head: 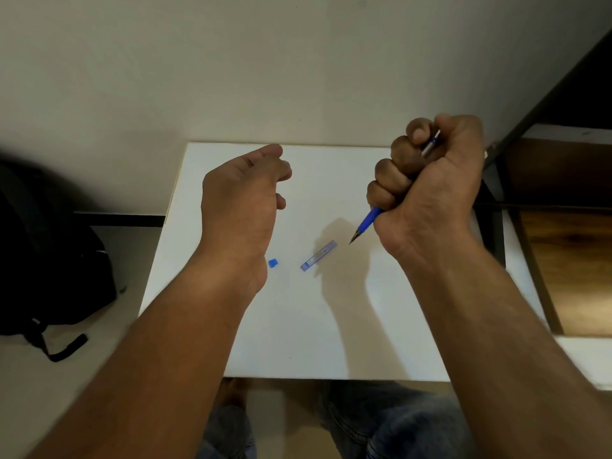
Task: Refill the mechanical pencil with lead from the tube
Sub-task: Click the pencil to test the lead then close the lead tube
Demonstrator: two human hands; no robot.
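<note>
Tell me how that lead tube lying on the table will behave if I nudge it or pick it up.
The lead tube is small thin plastic, so probably very light and easily skidded across the smooth table. It looks flat-sided, so it likely slides rather than rolls.

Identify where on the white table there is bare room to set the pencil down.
The near half of the white table, between the lead tube and the front edge, is bare. The far strip between the left hand and right hand is also free. The middle, around the tube and blue cap, is crowded.

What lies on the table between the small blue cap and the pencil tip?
The lead tube, lying flat on the white table, seen in the head view.
</note>
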